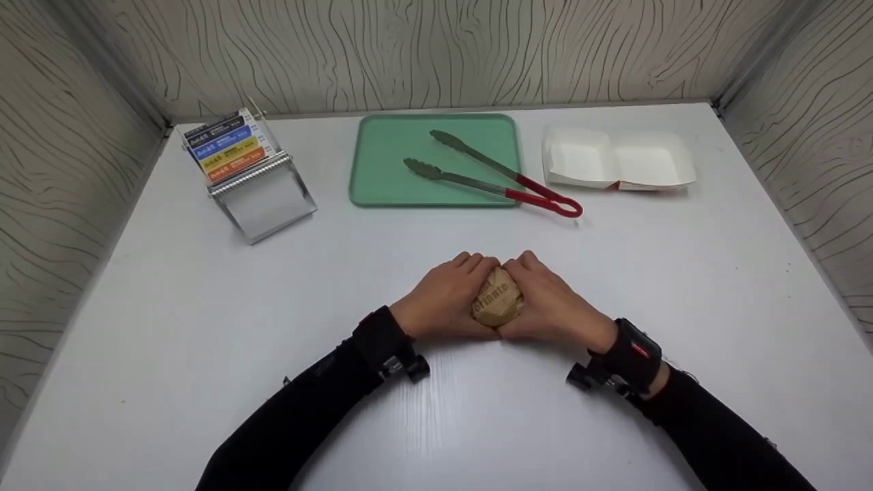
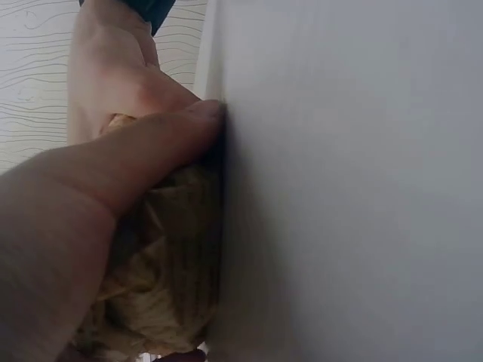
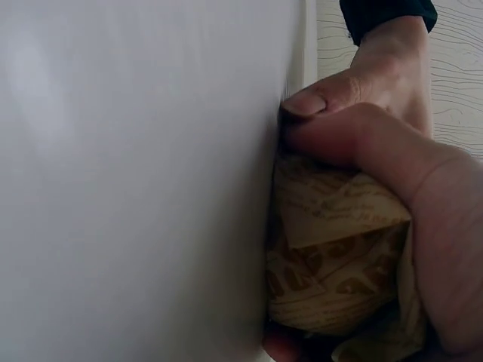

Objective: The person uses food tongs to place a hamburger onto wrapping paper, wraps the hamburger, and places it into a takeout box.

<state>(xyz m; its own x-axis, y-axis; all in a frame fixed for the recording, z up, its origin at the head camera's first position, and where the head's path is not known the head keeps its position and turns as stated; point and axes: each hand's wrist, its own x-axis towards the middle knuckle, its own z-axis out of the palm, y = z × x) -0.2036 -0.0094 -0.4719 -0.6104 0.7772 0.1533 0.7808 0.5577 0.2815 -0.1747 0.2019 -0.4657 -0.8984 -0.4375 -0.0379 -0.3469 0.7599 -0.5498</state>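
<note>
A round, paper-wrapped burger (image 1: 498, 297) in brown printed paper sits on the white table in front of the person. The left hand (image 1: 453, 296) curls around its left side, and the right hand (image 1: 548, 300) grips it from the right. Their thumbs meet at the near edge, low against the tabletop. In the left wrist view the crumpled wrapper (image 2: 162, 264) shows under the thumb. Folded flaps of the wrapper (image 3: 339, 256) stick out beside the right palm in the right wrist view. The underside of the burger is hidden.
Behind the hands lies a green tray (image 1: 382, 170), with red-handled tongs (image 1: 477, 185) resting across it and over its right edge. An opened white paper box (image 1: 617, 160) stands at the back right. A metal holder (image 1: 266, 208) with colored label boxes (image 1: 228, 151) is at the back left.
</note>
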